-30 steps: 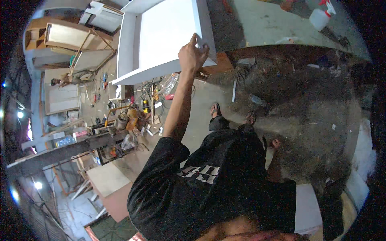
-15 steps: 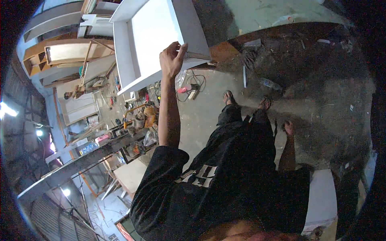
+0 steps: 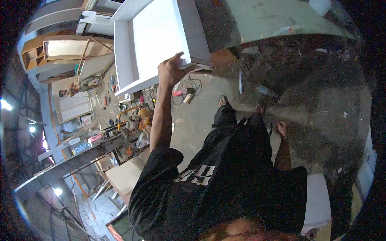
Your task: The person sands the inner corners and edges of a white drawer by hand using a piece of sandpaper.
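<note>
A large white open-fronted cabinet box (image 3: 132,86) stands at the upper left, its pale inner panel bright with light. My left hand (image 3: 171,71) is at its near right corner. The fingers bend over the near edge toward the inside, and the thumb points right along the outer side. Part of the grip is hidden behind the hand. Down beside my leg hangs my right hand (image 3: 282,129), its fingers loosely bent and somewhat apart. Nothing shows in it, though it is dim and small.
A pale green surface (image 3: 277,20) with a curved edge lies at the top right. Cords and a power tool (image 3: 185,94) are on the floor below the box. Tools and bags crowd a bench (image 3: 136,120) at left. A white panel (image 3: 317,199) stands at the lower right.
My left hand has lowered slightly and turned at the box's corner, its thumb swinging from upward to rightward. My right hand still hangs beside my leg. The view has shifted a little.
</note>
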A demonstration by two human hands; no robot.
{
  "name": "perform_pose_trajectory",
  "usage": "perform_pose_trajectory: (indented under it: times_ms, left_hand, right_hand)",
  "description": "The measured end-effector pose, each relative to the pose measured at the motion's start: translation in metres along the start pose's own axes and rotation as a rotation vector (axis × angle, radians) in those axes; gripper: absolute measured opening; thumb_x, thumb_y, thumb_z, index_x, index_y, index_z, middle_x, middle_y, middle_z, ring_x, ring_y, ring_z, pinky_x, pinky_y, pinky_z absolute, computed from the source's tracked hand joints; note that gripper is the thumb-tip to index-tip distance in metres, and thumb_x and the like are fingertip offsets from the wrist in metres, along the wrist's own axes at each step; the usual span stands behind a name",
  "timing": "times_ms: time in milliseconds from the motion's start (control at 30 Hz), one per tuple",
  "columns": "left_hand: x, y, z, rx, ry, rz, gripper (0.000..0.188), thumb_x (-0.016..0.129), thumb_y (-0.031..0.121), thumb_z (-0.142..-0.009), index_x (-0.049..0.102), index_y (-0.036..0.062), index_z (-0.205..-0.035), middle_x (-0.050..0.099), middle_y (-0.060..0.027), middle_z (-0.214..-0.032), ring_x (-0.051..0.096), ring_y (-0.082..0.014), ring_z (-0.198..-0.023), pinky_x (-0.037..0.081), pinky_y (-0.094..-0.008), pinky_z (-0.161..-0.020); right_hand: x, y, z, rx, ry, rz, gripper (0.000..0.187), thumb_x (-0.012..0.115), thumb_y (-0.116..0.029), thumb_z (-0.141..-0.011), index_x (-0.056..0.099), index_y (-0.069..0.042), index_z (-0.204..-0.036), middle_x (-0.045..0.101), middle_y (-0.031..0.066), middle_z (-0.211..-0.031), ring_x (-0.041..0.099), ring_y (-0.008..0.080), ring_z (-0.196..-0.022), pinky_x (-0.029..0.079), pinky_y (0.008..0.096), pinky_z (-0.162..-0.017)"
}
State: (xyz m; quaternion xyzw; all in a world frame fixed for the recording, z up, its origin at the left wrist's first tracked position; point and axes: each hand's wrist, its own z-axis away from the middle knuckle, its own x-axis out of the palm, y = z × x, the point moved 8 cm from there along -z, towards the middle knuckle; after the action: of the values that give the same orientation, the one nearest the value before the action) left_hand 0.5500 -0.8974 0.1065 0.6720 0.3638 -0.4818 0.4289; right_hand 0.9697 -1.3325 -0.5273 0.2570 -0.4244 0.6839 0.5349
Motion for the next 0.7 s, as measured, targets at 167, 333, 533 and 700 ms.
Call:
perform_pose_trajectory:
  times_ms: [167,333,533,700]
  left_hand:
    - [-0.002,-0.006,-0.012,0.247,0.258,-0.027,0.044,0.085,0.05,-0.071,0.065,0.0114,-0.07,0.065,-0.0008,-0.063,0.062,-0.0164,-0.054,0.049,-0.0333,-0.05]
    - [-0.052,-0.036,0.021,0.219,0.412,-0.05,0.044,0.086,0.055,-0.066,0.068,0.0149,-0.069,0.068,0.0039,-0.064,0.061,-0.0099,-0.052,0.046,-0.0279,-0.05]
    - [-0.169,-0.064,0.01,0.267,0.417,0.004,0.055,0.089,0.06,-0.051,0.068,0.0129,-0.069,0.062,0.0025,-0.058,0.061,-0.0112,-0.051,0.045,-0.0272,-0.05]
    - [-0.27,-0.113,0.015,0.375,0.385,0.037,0.066,0.089,0.065,-0.039,0.068,0.0109,-0.069,0.054,0.0019,-0.054,0.057,-0.0115,-0.049,0.041,-0.0269,-0.049]
  right_hand:
    - [0.039,-0.026,-0.008,-0.086,-0.051,0.237,0.025,0.064,-0.026,-0.099,0.067,-0.005,-0.11,0.067,0.0068,-0.086,0.064,0.017,-0.072,0.048,0.0335,-0.061]
    - [0.187,-0.015,-0.046,0.019,0.028,0.917,0.027,0.064,-0.031,-0.099,0.068,-0.007,-0.109,0.068,0.0066,-0.086,0.065,0.015,-0.069,0.049,0.0326,-0.058]
    - [0.463,0.03,-0.119,-0.078,-0.171,1.1,0.049,0.063,-0.042,-0.097,0.062,-0.009,-0.133,0.063,0.0111,-0.127,0.06,0.0228,-0.116,0.047,0.0387,-0.097]
    - [0.739,0.166,-0.143,-0.058,-0.779,0.773,0.068,0.065,-0.05,-0.094,0.049,-0.008,-0.145,0.053,0.0126,-0.142,0.051,0.0278,-0.128,0.044,0.046,-0.103]
